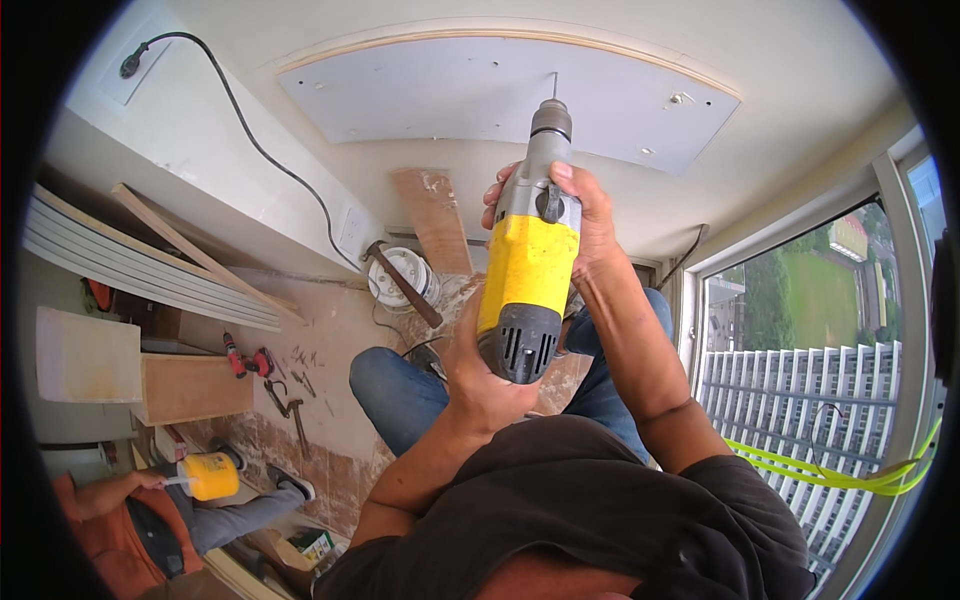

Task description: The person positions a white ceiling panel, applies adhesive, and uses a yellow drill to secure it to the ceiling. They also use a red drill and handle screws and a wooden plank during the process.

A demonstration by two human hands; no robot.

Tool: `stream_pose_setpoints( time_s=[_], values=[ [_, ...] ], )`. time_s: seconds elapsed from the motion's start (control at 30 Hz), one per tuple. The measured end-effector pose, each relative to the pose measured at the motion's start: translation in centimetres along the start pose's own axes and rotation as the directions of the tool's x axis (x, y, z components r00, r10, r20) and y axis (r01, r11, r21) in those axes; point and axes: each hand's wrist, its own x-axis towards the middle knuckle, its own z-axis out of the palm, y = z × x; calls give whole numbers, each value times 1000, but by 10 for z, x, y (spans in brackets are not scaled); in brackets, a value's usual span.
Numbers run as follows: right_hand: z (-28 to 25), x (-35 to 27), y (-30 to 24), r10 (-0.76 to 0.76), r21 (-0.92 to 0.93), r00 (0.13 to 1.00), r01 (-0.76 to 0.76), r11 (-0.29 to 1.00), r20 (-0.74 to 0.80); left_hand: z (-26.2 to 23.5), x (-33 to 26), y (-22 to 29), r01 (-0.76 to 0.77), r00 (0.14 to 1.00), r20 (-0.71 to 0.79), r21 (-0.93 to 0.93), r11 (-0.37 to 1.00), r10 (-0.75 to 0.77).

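Observation:
A yellow, grey and black power drill [535,265] points away from me, a thin drill bit [555,86] fixed in its chuck. My left hand [480,375] is wrapped round its rear, by the black vented end. Farther forward, my right hand [585,205] grips the grey front housing, its fingertips showing on the far side. The bit lies over a long pale board [420,95] with wooden edges, set against the wall. Whether the tip touches the board I cannot tell. Several small holes or screws dot the board, with a white fitting [680,99] near its right end.
Beyond my knees stand a white bucket [408,275] with a hammer [403,285] across it and a wooden plank [435,222]. Red cordless tools [245,357] lie at left. A co-worker [130,515] holds a yellow container [210,475]. A window [800,300] is at right; a black cable [250,135] hangs left.

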Motion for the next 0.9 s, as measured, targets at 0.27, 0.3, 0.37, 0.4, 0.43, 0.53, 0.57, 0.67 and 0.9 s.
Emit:
stream_pose_setpoints(
  time_s=[0.27, 0.3, 0.37, 0.4, 0.43, 0.53, 0.57, 0.67, 0.9],
  values=[
    [0, -5, -2, -13, 1, 1000, 13, 1000, 21, 3, 2, 7, -71, 995, -65, 61, 996, 75],
    [0, -5, -3, -15, 1, 1000, 15, 1000, 19, 4, 3, 8, -74, 995, -65, 66, 995, 78],
    [-3, -7, -6, -24, -11, 1000, 25, 1000, 6, 7, 6, 11, -79, 994, -68, 73, 994, 84],
    [-4, -7, -7, -30, -18, 1000, 30, 999, 0, 8, 5, 10, -69, 995, -67, 66, 995, 73],
    [-3, -7, -6, -33, -19, 999, 33, 999, 3, 9, 3, 8, -58, 996, -65, 59, 997, 62],
    [-3, -10, -10, -44, -30, 999, 44, 999, 0, 11, 4, 8, -70, 996, -55, 70, 995, 74],
    [-2, -11, -10, -44, -33, 999, 44, 998, -4, 12, 4, 9, -80, 995, -51, 81, 993, 84],
    [-4, -11, -10, -49, -36, 999, 49, 998, 4, 14, 4, 10, -66, 996, -54, 36, 997, 68],
    [-1, -9, -11, -35, -101, 998, 29, 994, -56, 14, 3, 10, -70, 996, -46, 45, 997, 72]
  ],
)
